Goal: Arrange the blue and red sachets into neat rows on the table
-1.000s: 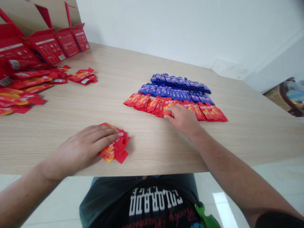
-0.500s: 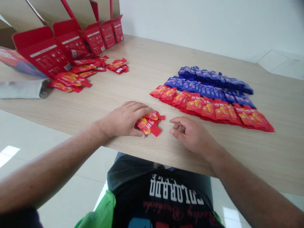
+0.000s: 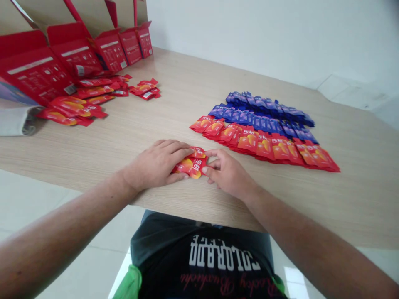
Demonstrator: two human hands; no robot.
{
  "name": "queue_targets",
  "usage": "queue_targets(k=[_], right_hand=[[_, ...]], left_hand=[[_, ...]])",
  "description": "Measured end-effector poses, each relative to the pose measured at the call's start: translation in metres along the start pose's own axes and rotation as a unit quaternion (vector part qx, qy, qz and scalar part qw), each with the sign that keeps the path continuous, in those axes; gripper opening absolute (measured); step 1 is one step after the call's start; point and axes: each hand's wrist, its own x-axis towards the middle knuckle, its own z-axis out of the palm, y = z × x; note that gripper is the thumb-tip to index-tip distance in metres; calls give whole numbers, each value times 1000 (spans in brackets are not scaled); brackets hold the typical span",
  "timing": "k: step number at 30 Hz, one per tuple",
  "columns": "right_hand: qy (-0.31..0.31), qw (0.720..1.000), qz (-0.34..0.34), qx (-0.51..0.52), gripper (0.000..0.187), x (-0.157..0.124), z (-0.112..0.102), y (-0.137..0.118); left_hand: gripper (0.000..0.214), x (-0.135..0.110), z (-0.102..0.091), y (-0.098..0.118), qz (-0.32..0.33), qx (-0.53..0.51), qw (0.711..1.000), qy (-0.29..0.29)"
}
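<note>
A small stack of red-and-orange sachets lies near the front edge of the wooden table. My left hand rests over the stack's left part, fingers on top of it. My right hand meets the stack's right end, with its fingertips against the sachets. Part of the stack is hidden beneath both hands. Just beyond my right hand, a row of overlapping red sachets runs along the table, with a row of blue sachets behind it.
Open red cartons stand in a line at the far left, with loose red sachets and a small pile before them. A rolled grey cloth lies at the left edge. A white wall backs the table.
My right hand has moved left, from a small gap beside the stack to contact with its right end. My left hand stays on the stack, and the view has shifted slightly.
</note>
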Motion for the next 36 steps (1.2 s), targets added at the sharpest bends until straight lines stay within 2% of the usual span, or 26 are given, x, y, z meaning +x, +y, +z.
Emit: queue_targets(k=[3,6,11,15,18,21,23,26,28,31,36], right_hand=[[35,999,-21,5,35,4,7,3],[56,997,-37,-49,41,-4,-6,4],[112,977,-77,-166,42,-42,-57,-3],[148,970,-76,-179,32,-54,-110,-16],[164,973,-72,-148,25,-29,-150,-26],[161,980,-66,-93,17,21,-183,-29],[124,990,-56,-48,14,57,-199,-26],[55,998,-25,-22,12,102,-209,-18],[39,998,-10,-55,10,123,-210,-12],[27,985,-2,-168,9,143,-209,-7],[-15,931,-66,-359,26,155,-208,-6]], left_hand=[[78,-2,2,-3,-1,5,1000,6],[83,-4,4,-7,-15,6,1000,17],[82,-6,5,-9,-28,-1,999,18],[78,-5,4,-9,-29,-3,999,16],[76,-5,4,-10,-26,-4,999,22],[74,-5,5,-11,-25,-8,999,25],[73,-5,5,-11,-23,-9,999,25],[72,-5,5,-11,-20,-6,999,28],[72,-5,5,-11,-21,-7,999,28],[70,-5,5,-12,-25,-11,999,24],[70,-6,5,-13,-27,-11,999,23]])
